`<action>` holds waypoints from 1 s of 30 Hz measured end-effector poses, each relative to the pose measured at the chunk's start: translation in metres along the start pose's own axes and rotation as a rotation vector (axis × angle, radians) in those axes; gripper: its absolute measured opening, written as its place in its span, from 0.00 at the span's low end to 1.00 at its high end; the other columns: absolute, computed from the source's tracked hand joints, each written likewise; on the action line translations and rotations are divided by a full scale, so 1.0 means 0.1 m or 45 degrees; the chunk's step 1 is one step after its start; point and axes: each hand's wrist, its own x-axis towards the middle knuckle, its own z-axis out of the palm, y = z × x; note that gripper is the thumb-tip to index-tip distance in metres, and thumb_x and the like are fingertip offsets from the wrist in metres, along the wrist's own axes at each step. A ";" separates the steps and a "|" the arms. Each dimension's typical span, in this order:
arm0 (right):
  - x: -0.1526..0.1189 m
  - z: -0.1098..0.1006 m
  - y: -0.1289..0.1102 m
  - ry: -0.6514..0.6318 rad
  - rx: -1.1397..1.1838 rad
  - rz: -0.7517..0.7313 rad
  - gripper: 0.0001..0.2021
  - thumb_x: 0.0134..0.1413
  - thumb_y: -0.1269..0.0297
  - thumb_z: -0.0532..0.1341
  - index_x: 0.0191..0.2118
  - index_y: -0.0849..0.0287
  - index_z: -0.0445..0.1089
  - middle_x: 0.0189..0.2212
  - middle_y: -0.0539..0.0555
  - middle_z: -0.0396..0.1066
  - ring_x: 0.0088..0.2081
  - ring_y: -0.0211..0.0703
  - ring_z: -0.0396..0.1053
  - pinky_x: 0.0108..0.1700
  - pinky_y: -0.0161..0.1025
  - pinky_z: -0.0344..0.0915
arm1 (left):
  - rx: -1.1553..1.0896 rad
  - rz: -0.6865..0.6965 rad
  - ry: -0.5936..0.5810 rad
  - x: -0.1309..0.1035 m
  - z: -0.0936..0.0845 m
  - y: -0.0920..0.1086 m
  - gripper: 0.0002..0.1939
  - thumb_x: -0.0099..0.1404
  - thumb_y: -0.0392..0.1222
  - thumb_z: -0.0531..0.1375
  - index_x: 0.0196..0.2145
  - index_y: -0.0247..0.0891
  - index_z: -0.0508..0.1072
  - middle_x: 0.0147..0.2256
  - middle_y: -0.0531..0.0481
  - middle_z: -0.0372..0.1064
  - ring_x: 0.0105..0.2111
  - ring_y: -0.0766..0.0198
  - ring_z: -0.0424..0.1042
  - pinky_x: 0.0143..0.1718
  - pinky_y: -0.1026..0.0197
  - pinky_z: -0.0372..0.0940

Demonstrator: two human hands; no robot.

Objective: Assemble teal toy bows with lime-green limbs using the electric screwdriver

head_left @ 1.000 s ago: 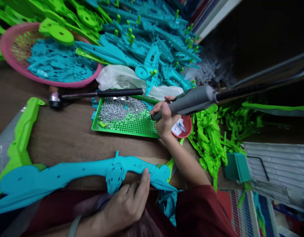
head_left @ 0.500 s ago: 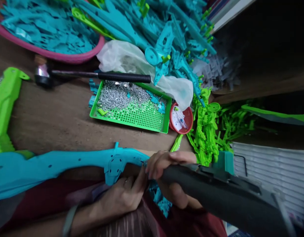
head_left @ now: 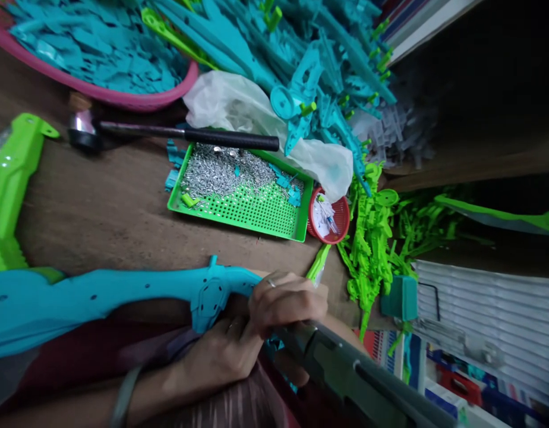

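Observation:
A long turquoise plastic toy gun body (head_left: 136, 285) lies along the near side of the table, its narrow end under my hands. My left hand (head_left: 225, 351) is closed at that end, fingertips pressed close against my right hand; what they pinch, if anything, is hidden. My right hand (head_left: 287, 303) wraps round the front of a dark power screwdriver (head_left: 359, 374), whose body runs toward the lower right, large and close to the camera. Its tip is hidden behind my fingers. Beyond my hands sits a green perforated tray (head_left: 239, 219) with many small silvery screws (head_left: 216, 172).
A black-handled mallet (head_left: 230, 138) lies behind the tray. A pink basket (head_left: 123, 101) of turquoise parts stands back left, near a green plastic part (head_left: 11, 184). Turquoise pieces (head_left: 239, 47) are heaped behind, green pieces (head_left: 368, 238) at right, beside a small red basket (head_left: 343, 223).
My right hand has rolled over and shifted slightly left, and the screwdriver has swung down at its rear, uncovering the background at right. My left hand has barely moved.

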 end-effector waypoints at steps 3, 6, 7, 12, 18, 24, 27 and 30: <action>0.16 -0.03 -0.04 -0.037 0.222 -0.177 0.17 0.61 0.42 0.60 0.35 0.51 0.64 0.17 0.43 0.68 0.20 0.36 0.74 0.25 0.31 0.74 | -0.004 -0.005 0.019 0.03 -0.02 0.00 0.15 0.66 0.26 0.46 0.34 0.36 0.71 0.26 0.54 0.66 0.21 0.66 0.62 0.27 0.60 0.59; 0.40 -0.17 -0.22 -0.159 0.315 -0.071 0.16 0.65 0.45 0.55 0.39 0.52 0.68 0.19 0.45 0.70 0.24 0.37 0.76 0.27 0.31 0.75 | 0.047 -0.013 0.011 0.11 0.01 0.00 0.14 0.67 0.26 0.49 0.37 0.36 0.73 0.28 0.52 0.69 0.25 0.65 0.65 0.31 0.59 0.61; 0.50 -0.23 -0.26 -0.171 0.329 -0.007 0.14 0.66 0.47 0.55 0.41 0.52 0.68 0.19 0.45 0.70 0.23 0.37 0.75 0.26 0.32 0.75 | 0.084 -0.010 0.001 0.14 0.04 0.00 0.14 0.68 0.27 0.49 0.40 0.35 0.74 0.32 0.50 0.71 0.28 0.63 0.68 0.34 0.58 0.62; 1.11 -0.42 0.07 0.685 0.068 -0.042 0.15 0.59 0.42 0.58 0.44 0.46 0.65 0.15 0.40 0.56 0.14 0.36 0.61 0.17 0.35 0.65 | 0.151 0.273 -0.017 0.34 0.23 -0.05 0.17 0.73 0.36 0.51 0.54 0.34 0.73 0.53 0.45 0.73 0.55 0.54 0.69 0.53 0.54 0.64; 1.29 -0.39 0.62 0.812 0.006 0.123 0.16 0.55 0.43 0.58 0.37 0.50 0.64 0.17 0.42 0.52 0.16 0.36 0.58 0.21 0.38 0.65 | 0.143 0.390 0.046 0.39 0.31 -0.07 0.18 0.72 0.35 0.51 0.51 0.28 0.76 0.51 0.40 0.75 0.55 0.51 0.71 0.52 0.54 0.64; 1.20 -0.37 0.66 0.804 -0.037 0.215 0.20 0.54 0.41 0.58 0.44 0.49 0.60 0.18 0.41 0.53 0.17 0.37 0.60 0.22 0.39 0.64 | 0.098 0.348 0.003 0.35 0.30 -0.05 0.17 0.72 0.35 0.52 0.53 0.30 0.75 0.53 0.39 0.73 0.52 0.57 0.70 0.51 0.57 0.64; 1.26 -0.36 0.67 0.831 -0.077 0.226 0.20 0.56 0.42 0.57 0.46 0.49 0.59 0.19 0.41 0.54 0.18 0.37 0.62 0.23 0.39 0.66 | 0.105 0.376 -0.021 0.32 0.30 -0.06 0.17 0.72 0.36 0.53 0.54 0.30 0.74 0.54 0.40 0.73 0.51 0.59 0.69 0.52 0.57 0.64; 1.30 -0.34 0.43 0.872 -0.090 0.224 0.16 0.59 0.45 0.55 0.45 0.49 0.61 0.19 0.42 0.55 0.19 0.37 0.62 0.24 0.38 0.67 | 0.191 0.443 0.031 0.28 0.29 -0.08 0.19 0.72 0.40 0.55 0.55 0.30 0.74 0.54 0.38 0.73 0.53 0.57 0.70 0.54 0.56 0.65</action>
